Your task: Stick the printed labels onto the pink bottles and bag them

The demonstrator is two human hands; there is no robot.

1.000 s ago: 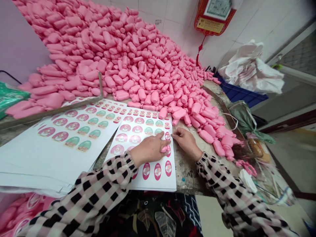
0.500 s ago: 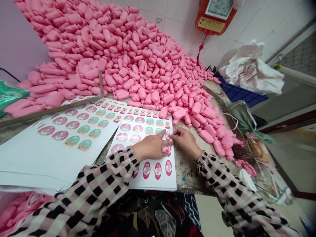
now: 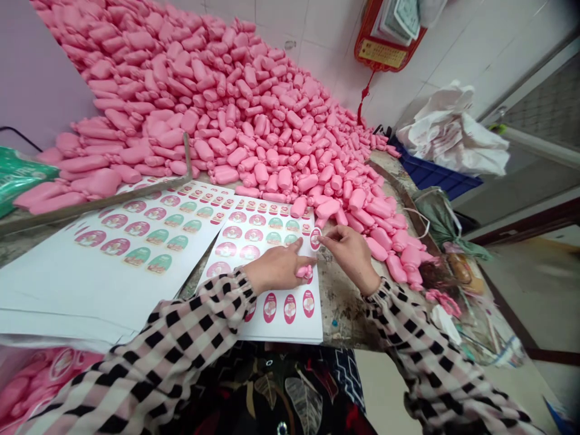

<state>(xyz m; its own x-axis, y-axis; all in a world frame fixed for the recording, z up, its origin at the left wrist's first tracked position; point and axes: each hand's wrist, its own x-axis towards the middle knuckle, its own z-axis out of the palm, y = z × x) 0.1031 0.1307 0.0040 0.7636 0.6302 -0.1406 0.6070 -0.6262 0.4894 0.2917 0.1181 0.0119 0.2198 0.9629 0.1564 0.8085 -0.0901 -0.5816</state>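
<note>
My left hand (image 3: 276, 270) rests over a sheet of oval pink labels (image 3: 281, 320), its fingers shut on a small pink bottle (image 3: 303, 272) lying on the sheet. My right hand (image 3: 351, 252) sits at the sheet's right edge, and its fingertips pinch a peeled oval label (image 3: 316, 238). Just beyond both hands, a large heap of pink bottles (image 3: 226, 109) spreads across the worktable (image 3: 348, 308). To the left lies a stack of printed label sheets (image 3: 113, 290). Checked sleeves cover both my forearms.
A wooden strip (image 3: 90, 202) borders the heap at the left. A green bag (image 3: 20, 178) lies beyond it, and pink packaging (image 3: 49, 380) sits low at the left. At the right are a green sack (image 3: 437, 211), a blue crate (image 3: 430, 172) and a white plastic bag (image 3: 453, 133).
My right hand has lifted the oval label from the sheet's right edge and moved slightly up and right. My left hand still holds the small bottle, and the view has shifted slightly.
</note>
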